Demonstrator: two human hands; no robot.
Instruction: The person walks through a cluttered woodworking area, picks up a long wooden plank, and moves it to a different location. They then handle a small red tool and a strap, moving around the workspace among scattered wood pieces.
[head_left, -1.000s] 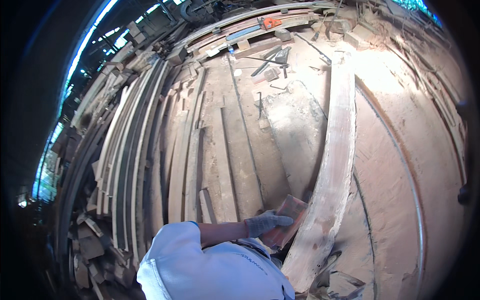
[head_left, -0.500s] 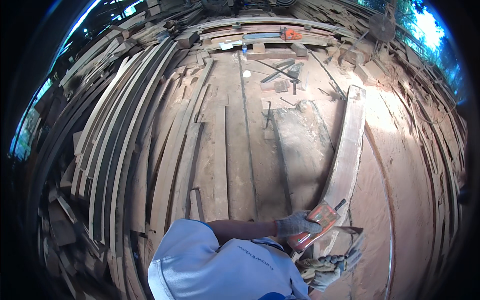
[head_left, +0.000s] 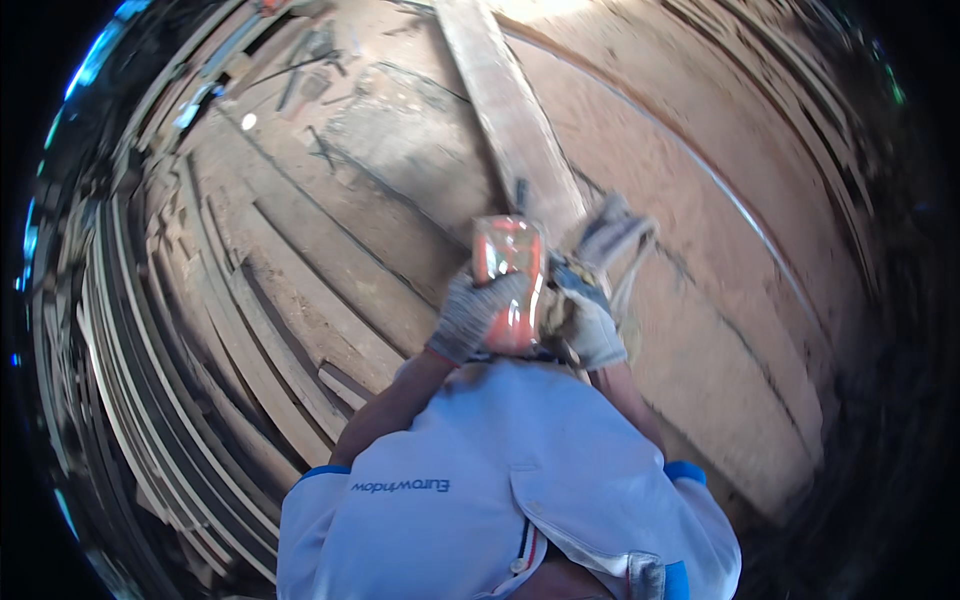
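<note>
My left hand (head_left: 472, 318), in a grey knitted glove, is closed around a red-orange handheld device (head_left: 512, 240). Clear, shiny plastic covers this device, and a short black stub sticks up from its top end. Close beside it on the right is my right hand (head_left: 597, 330), in a pale glove with a darker, dirty palm side. Its fingers are curled round a limp grey cloth (head_left: 612, 238), whose loose ends hang out past the hand. Both hands are in front of my chest, above the near end of a long, thick plank (head_left: 505, 110).
Several long boards (head_left: 300, 270) lie side by side on the left, beside a dense stack of narrow timber (head_left: 130, 400). Sawdust-covered ground (head_left: 690, 230) spreads to the right, crossed by a pale rail-like strip (head_left: 715, 180). Loose tools (head_left: 305, 75) lie at the far left.
The view has swung right and down, so the plank and boards appear slanted. My left hand has brought the device upright, close to my chest, and my right hand with the cloth is now beside it.
</note>
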